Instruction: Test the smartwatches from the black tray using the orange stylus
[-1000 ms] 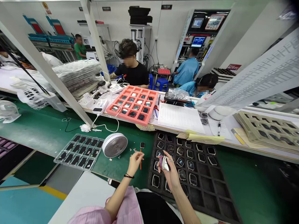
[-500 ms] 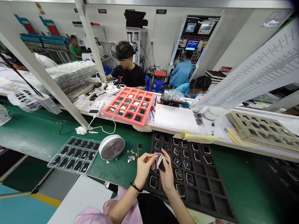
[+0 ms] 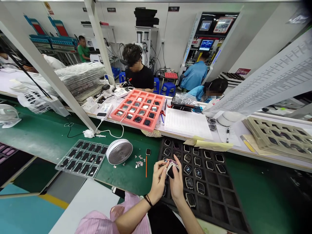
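Note:
A small watch case (image 3: 172, 171) with a dark face and a light rim is held between both hands, over the left part of a black tray (image 3: 214, 208) of watch cases. My right hand (image 3: 176, 182) wraps its fingers and thumb around the case. My left hand (image 3: 159, 178), with a black band at the wrist, has its fingers pinched at the case's left edge. A purplish strip shows at the top of the case, partly hidden by the fingers. An orange stick (image 3: 146, 166) and a small watch (image 3: 148, 151) lie on the green mat left of the hands.
A white fan (image 3: 119, 151), small silver pieces (image 3: 139, 162) and a clear tray of black parts (image 3: 81, 158) are on the left. Along the shelf stand a pink tray (image 3: 138, 109), papers (image 3: 187, 123) and beige trays (image 3: 278, 135). Several people sit beyond.
The view has shifted slightly, so the surroundings appear further right. My left hand has closed in beside the case, and the purplish strip shows less. More of the orange stick is visible.

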`<state>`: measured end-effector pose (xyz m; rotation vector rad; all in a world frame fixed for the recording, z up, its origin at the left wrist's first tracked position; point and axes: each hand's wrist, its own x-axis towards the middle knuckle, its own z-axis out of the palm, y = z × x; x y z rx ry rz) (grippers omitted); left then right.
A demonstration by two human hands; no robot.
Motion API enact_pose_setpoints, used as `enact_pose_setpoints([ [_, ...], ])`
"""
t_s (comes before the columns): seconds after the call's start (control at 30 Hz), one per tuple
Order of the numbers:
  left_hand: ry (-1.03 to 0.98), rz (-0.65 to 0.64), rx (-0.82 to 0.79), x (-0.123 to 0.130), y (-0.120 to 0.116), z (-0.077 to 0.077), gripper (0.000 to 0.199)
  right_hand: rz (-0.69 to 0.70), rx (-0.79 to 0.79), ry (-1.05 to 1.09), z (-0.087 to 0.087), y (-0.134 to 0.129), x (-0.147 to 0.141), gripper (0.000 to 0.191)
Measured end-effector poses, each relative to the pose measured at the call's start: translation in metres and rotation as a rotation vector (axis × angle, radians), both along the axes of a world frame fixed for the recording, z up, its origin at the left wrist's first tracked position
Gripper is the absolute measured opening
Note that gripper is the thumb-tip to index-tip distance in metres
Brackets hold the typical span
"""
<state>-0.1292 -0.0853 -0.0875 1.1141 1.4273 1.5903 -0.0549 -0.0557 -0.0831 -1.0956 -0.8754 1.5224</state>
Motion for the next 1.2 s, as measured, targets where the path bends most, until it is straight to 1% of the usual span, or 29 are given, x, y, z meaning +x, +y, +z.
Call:
enact_pose_setpoints([
  [0.07,-0.02,-0.034,-0.006,-0.002,-0.002,-0.008,0.039,0.019,-0.015,-0.014,-0.004,0.0,0.002,0.053],
  [0.13,0.028,-0.112,-0.04,-0.011,0.001,-0.02,0.04,0.041,-0.049,-0.035,-0.008,0.002,0.002,0.054],
  [0.2,0.194,-0.189,-0.121,-0.03,0.005,-0.038,0.04,0.069,-0.1,-0.039,-0.011,0.003,0.003,0.057],
  [0.23,0.327,-0.186,-0.175,-0.042,0.007,-0.049,0.036,0.082,-0.119,-0.029,-0.012,0.004,0.004,0.059],
  [0.27,0.47,-0.098,-0.258,-0.056,0.009,-0.061,0.031,0.09,-0.13,-0.013,-0.013,0.005,0.005,0.06],
  [0.3,0.512,-0.032,-0.321,-0.07,0.01,-0.074,0.028,0.098,-0.132,0.004,-0.013,0.006,0.006,0.062],
  [0.4,0.569,0.131,-0.496,-0.108,0.007,-0.113,0.021,0.119,-0.133,0.028,-0.013,0.009,0.012,0.061],
  [0.5,0.586,0.22,-0.65,-0.128,0.0,-0.142,0.018,0.127,-0.155,0.027,-0.014,0.01,0.016,0.058],
  [0.6,0.57,0.244,-0.729,-0.132,-0.005,-0.157,0.023,0.117,-0.167,0.082,-0.016,0.009,0.014,0.06],
  [0.7,0.527,0.228,-0.742,-0.132,-0.003,-0.16,0.026,0.127,-0.178,0.153,-0.014,0.008,0.011,0.06],
  [0.77,0.484,0.192,-0.718,-0.132,0.0,-0.155,0.024,0.138,-0.201,0.2,-0.011,0.009,0.01,0.056],
  [0.8,0.459,0.165,-0.692,-0.131,0.003,-0.149,0.023,0.145,-0.215,0.227,-0.008,0.01,0.011,0.054],
  [0.83,0.433,0.133,-0.655,-0.13,0.006,-0.142,0.022,0.158,-0.231,0.257,-0.006,0.012,0.012,0.051],
  [0.9,0.377,0.059,-0.547,-0.124,0.012,-0.122,0.022,0.217,-0.281,0.321,-0.001,0.017,0.015,0.046],
  [0.97,0.319,-0.025,-0.408,-0.112,0.016,-0.094,0.026,0.339,-0.375,0.388,0.004,0.021,0.019,0.043],
  [1.03,0.271,-0.119,-0.275,-0.099,0.019,-0.061,0.027,0.488,-0.471,0.448,0.009,0.025,0.022,0.04],
  [1.1,0.238,-0.225,-0.176,-0.088,0.019,-0.026,0.025,0.606,-0.525,0.497,0.013,0.026,0.023,0.038],
  [1.13,0.223,-0.295,-0.114,-0.084,0.018,-0.01,0.024,0.645,-0.536,0.519,0.014,0.026,0.024,0.037],
  [1.17,0.213,-0.402,0.008,-0.081,0.018,0.005,0.022,0.678,-0.542,0.538,0.015,0.026,0.024,0.035],
  [1.2,0.222,-0.468,0.108,-0.08,0.018,0.018,0.021,0.705,-0.545,0.554,0.017,0.025,0.023,0.032],
])
